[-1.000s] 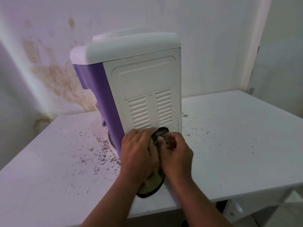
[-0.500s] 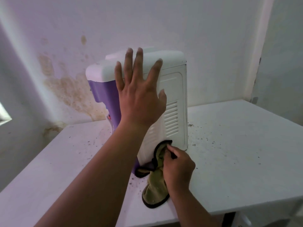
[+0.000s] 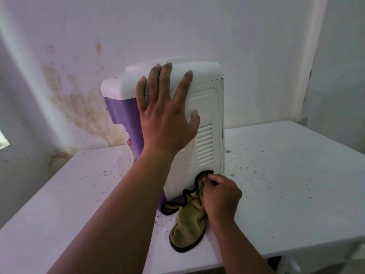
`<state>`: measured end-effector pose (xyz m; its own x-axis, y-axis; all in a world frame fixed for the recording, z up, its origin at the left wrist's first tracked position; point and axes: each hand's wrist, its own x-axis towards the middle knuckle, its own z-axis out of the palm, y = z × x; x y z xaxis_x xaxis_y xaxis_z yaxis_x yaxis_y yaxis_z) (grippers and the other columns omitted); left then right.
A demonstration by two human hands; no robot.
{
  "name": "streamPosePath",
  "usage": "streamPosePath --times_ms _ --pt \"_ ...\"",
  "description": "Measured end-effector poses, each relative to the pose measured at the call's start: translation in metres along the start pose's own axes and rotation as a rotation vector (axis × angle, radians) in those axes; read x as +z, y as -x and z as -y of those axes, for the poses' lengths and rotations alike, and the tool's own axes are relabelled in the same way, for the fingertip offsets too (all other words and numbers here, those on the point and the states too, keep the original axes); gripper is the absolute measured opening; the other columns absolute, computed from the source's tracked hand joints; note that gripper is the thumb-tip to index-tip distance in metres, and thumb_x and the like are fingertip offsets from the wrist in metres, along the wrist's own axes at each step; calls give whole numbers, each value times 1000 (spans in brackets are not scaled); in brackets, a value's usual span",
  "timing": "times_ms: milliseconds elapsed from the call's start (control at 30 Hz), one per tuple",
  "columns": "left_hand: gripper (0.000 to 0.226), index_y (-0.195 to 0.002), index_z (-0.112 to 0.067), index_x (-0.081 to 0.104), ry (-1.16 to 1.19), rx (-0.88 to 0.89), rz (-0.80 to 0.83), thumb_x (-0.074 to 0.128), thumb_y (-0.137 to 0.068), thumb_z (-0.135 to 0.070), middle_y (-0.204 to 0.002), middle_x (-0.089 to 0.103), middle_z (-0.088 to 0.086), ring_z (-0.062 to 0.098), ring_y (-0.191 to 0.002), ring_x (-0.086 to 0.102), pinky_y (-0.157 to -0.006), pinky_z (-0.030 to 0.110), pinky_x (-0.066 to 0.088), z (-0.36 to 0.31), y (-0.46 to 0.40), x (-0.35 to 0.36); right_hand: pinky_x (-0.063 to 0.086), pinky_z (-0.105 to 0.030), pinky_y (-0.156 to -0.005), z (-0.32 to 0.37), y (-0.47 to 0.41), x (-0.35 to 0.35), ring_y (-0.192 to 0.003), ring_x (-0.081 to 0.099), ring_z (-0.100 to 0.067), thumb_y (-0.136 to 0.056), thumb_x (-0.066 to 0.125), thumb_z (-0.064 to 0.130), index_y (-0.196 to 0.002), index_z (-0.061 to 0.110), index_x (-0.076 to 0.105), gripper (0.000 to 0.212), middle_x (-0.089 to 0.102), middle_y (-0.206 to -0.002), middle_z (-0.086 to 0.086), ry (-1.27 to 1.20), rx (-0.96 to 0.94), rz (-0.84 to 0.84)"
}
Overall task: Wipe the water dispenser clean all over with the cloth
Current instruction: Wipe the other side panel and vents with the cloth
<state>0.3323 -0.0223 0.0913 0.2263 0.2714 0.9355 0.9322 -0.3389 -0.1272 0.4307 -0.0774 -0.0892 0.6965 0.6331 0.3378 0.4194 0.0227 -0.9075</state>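
A white wall (image 3: 197, 32) with brown damp stains stands behind a white table (image 3: 296, 175), whose top is scattered with dark specks and crumbs. The dispenser (image 3: 209, 115) stands on the table near the wall, its white vented back panel turned toward the camera, its purple side to the left and a white cap on top.

The left hand (image 3: 167, 119) lies flat on the upper back of the dispenser, fingers straight and spread, the fingertips reaching onto the edge of the white cap and the thumb out to the right on the panel. Its forearm runs down to the lower left of the view.

The right hand (image 3: 219, 196) is low, at the bottom of the back panel just under the vents, fingers curled and pinching the cloth (image 3: 189, 224). The cloth is olive green with a black hem; its top edge is bunched against the foot of the dispenser, and the rest trails down over the table toward the near edge. Part of it folds out to the left at the base of the dispenser.
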Motion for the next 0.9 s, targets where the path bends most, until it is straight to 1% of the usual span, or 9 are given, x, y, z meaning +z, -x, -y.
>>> streamPosePath --times_ms 100,233,300,433,533,633,667,767,900 --pt "77 -151 -29 47 9 -11 -16 63 -79 -49 -160 38 12 34 -153 28 -126 51 12 -2 0 1 34 9 -65 4 -1 1 -74 60 -2 -89 76 9 -99 9 82 11 78 -90 -4 13 -68 -36" --pt "76 -151 -29 48 9 -7 -26 62 -79 -50 -161 39 12 34 -153 28 -126 51 12 -1 1 3 30 7 -68 -3 5 1 -73 59 -1 -86 78 5 -94 10 82 10 78 -87 -3 92 -165 49" --pt "76 -152 -29 48 4 -6 -27 62 -79 -50 -161 38 13 34 -153 28 -126 51 12 -1 2 2 30 4 -73 -6 -4 -3 -78 64 -5 -89 73 6 -99 10 82 13 79 -93 -4 102 -114 18" --pt "76 -152 -28 48 7 -2 -28 62 -80 -49 -161 39 13 35 -153 29 -126 50 12 -1 2 1 41 -12 -83 -6 -9 -5 -92 73 -20 -93 68 6 -105 7 80 18 78 -101 -9 87 -38 -27" --pt "76 -152 -28 48 -2 -2 -29 62 -80 -49 -161 39 13 35 -153 29 -126 50 12 0 2 2 44 -14 -81 -6 1 0 -85 73 -19 -90 71 6 -101 8 81 15 79 -94 -7 131 -140 55" --pt "76 -152 -28 48 -14 6 -32 61 -80 -49 -160 40 14 35 -152 30 -125 51 13 -1 2 3 34 -1 -73 -10 -10 -3 -79 64 -8 -93 67 8 -104 11 81 18 78 -96 -4 149 -69 63" --pt "76 -152 -28 49 -11 7 -33 62 -80 -50 -160 40 14 36 -152 31 -125 51 14 -1 2 3 32 -1 -70 -13 -15 -5 -79 62 -8 -93 64 7 -104 11 80 20 78 -97 -5 140 -29 44" --pt "76 -152 -28 48 -8 6 -27 61 -80 -50 -160 40 14 36 -152 31 -125 51 15 -1 1 2 36 -13 -75 -20 -24 -7 -90 68 -23 -94 60 4 -104 6 79 22 77 -101 -10 159 41 27" --pt "76 -152 -28 48 -6 2 -24 62 -81 -50 -160 40 14 35 -152 30 -125 50 15 0 2 1 31 -8 -59 -19 -22 -7 -79 66 -24 -93 60 0 -94 4 80 20 75 -87 -11 178 3 15"
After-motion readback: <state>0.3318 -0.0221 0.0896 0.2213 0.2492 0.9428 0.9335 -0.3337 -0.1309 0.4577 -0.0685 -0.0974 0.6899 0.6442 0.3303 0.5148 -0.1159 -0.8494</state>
